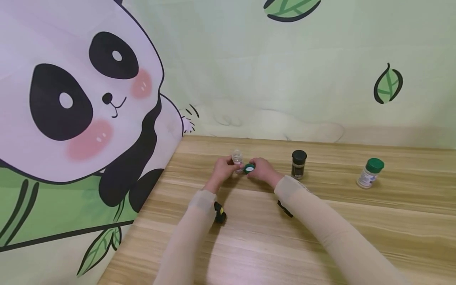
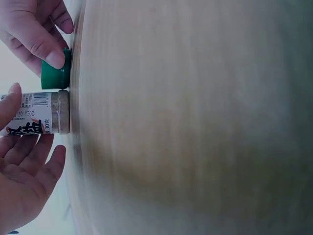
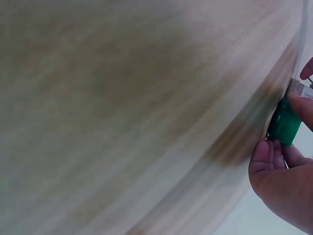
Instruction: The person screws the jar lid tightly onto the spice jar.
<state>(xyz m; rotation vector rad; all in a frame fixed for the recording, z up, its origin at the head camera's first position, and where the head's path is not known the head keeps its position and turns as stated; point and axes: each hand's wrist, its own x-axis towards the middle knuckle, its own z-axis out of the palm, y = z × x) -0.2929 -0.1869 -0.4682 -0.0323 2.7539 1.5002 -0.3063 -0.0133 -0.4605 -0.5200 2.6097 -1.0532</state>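
My left hand (image 1: 223, 169) grips a small clear spice jar (image 1: 237, 157), its fingers and thumb around the white label. The jar stands upright on the table with its lidless top showing. In the left wrist view the label carries black print and a barcode. Beside the jar, a green cap (image 1: 249, 169) lies tipped so its pale inside shows. My right hand (image 1: 264, 170) pinches this cap between thumb and fingers, low over the table. The cap (image 3: 284, 122) also appears in the right wrist view, the right fingertips at its edge.
Right of my right hand stands a black-capped jar (image 1: 298, 164). Farther right is a jar with a green lid (image 1: 370, 173). Black wrist gear (image 1: 220, 213) shows under the left sleeve. A panda-printed cloth (image 1: 249, 79) hangs behind the wooden table (image 1: 256, 237).
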